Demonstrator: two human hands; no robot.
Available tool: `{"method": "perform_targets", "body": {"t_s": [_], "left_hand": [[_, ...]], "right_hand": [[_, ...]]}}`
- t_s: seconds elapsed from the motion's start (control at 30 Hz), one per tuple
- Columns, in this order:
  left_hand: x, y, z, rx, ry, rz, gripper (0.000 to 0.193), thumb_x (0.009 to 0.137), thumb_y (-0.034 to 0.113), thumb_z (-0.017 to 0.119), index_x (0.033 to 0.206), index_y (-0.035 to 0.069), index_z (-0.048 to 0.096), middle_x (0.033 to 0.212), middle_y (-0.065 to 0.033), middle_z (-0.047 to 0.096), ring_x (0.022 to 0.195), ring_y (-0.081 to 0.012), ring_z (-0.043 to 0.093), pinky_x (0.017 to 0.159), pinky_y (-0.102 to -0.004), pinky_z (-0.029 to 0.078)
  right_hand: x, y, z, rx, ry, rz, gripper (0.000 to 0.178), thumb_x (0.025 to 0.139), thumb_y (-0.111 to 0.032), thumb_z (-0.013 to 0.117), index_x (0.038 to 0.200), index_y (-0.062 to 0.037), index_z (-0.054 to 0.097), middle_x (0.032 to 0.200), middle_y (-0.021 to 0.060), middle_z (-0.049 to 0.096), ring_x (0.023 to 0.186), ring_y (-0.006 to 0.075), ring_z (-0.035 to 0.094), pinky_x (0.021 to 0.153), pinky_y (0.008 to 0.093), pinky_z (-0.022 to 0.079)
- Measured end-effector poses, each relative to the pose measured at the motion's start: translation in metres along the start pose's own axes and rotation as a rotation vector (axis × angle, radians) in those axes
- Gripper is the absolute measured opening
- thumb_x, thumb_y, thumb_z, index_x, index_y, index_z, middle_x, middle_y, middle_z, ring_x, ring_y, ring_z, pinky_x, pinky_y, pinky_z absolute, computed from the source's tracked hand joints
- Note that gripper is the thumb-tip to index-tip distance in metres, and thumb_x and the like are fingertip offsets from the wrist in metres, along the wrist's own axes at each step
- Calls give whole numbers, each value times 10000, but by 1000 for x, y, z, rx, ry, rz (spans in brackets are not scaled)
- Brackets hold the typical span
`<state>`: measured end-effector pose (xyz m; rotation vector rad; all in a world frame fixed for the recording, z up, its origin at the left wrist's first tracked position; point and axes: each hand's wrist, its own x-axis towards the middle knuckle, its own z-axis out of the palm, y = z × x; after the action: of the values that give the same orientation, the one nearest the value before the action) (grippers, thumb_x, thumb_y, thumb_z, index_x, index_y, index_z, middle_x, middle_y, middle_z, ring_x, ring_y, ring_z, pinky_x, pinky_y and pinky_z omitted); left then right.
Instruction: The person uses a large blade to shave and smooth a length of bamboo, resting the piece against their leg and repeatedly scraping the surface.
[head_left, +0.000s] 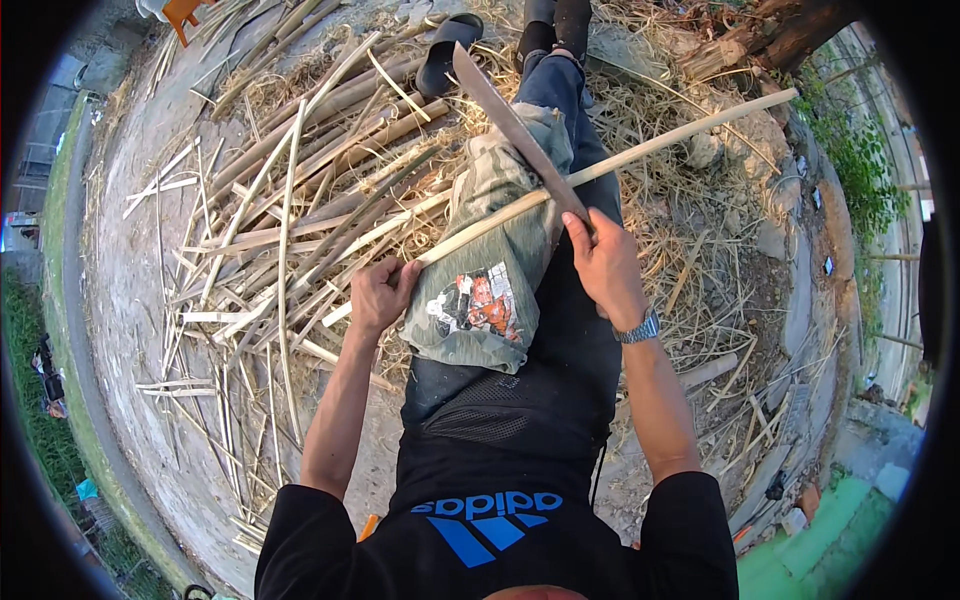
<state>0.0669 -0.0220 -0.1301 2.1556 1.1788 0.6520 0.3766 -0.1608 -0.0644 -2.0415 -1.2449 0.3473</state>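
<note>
A long pale bamboo strip (680, 138) runs slantwise across my lap, from lower left to upper right. My left hand (385, 292) is closed round its near end. In my right hand (608, 265) is a machete (515, 125), its long brown blade pointing away to the upper left. The blade crosses the strip near the strip's middle and appears to lie over it. My fingers hide the machete's handle. Under the strip, a camouflage cloth (480, 275) with a printed patch covers my thigh.
Split bamboo pieces (330, 170) lie heaped on the ground to the left. Shavings (680, 240) cover the ground on the right and around my legs. A dark slipper (447, 52) lies beyond the pile. At the far right stand a log (775, 40) and green plants (850, 160).
</note>
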Motion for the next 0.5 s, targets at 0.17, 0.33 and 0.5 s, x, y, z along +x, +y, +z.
{"method": "perform_targets", "body": {"t_s": [0.17,0.33,0.5], "left_hand": [[7,21,-5,4,-60,-87,545,954,420,751,653,-5,591,493,-120,411,446,-226,377,473,-383,356],[27,52,-27,-63,-292,-221,623,1001,508,663,719,-46,625,502,-71,404,501,-135,363,489,-378,326],[56,94,-19,-81,-394,-297,642,1009,508,649,696,-52,630,520,-16,434,531,-96,399,520,-352,351]], "right_hand": [[11,-5,-4,-8,140,151,409,1045,-340,633,824,-3,564,584,214,556,536,441,560,502,488,405],[3,-1,-19,15,124,124,437,1043,-366,639,817,1,568,569,166,541,484,335,530,499,450,392],[21,9,-31,39,299,176,446,1059,-399,599,869,2,635,595,157,577,515,330,558,534,445,434]]}}
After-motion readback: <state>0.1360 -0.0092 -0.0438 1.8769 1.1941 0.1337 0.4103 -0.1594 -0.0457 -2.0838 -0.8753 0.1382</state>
